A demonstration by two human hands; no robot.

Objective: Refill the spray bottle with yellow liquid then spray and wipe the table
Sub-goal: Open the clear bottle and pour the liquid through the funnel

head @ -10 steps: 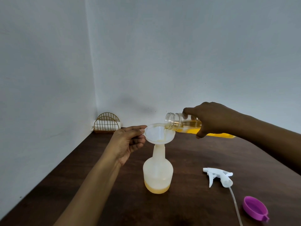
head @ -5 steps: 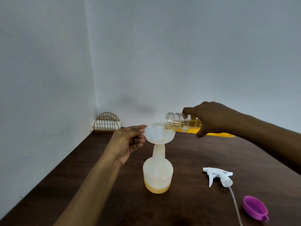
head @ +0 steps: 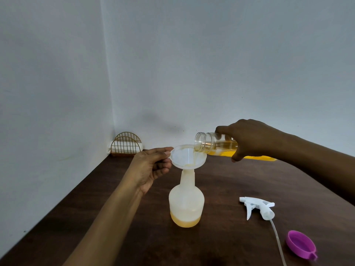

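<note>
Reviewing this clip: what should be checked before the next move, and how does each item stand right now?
1. Funnel seated upright in the spray bottle neck: ok.
2. Left hand steadying the funnel: ok, it pinches the rim.
3. Right hand grip on the tilted jar: ok, fingers wrap round it.
4. Jar mouth over the funnel: ok, a thin stream lands inside.
5. Room in the spray bottle: ok, yellow liquid fills only the bottom.
6. Spray head ready to refit: ok, it lies on the table right of the bottle.
</note>
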